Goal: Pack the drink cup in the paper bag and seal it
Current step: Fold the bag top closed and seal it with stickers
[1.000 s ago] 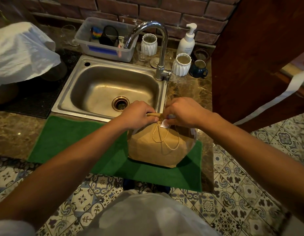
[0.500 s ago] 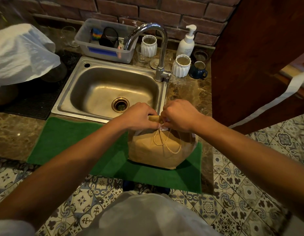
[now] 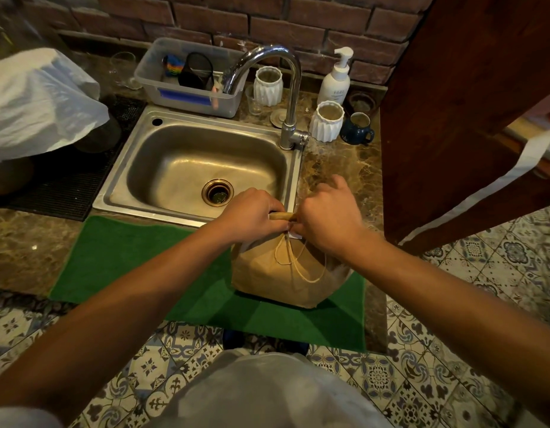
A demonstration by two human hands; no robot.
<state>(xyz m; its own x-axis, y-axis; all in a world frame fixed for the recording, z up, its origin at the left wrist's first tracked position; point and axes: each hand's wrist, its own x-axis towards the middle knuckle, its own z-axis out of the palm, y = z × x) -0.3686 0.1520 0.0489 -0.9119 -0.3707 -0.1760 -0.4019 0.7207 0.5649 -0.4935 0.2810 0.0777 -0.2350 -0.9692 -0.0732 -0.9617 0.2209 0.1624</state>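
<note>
The paper bag (image 3: 286, 273) stands on the green mat (image 3: 138, 261) at the table's front edge, just before the sink (image 3: 202, 168); the cup is hidden inside. Your left hand (image 3: 252, 216) and right hand (image 3: 327, 216) pinch its rolled top, fingers closed on the fold. You're sealing, it seems: next, press the white sticker (image 3: 293, 234) flat.

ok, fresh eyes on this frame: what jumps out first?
Both hands, left hand and right hand, pinch the folded top of a brown paper bag standing on a green mat at the counter's front edge. Just behind sits a steel sink with a tall curved faucet against the brick wall.
</note>
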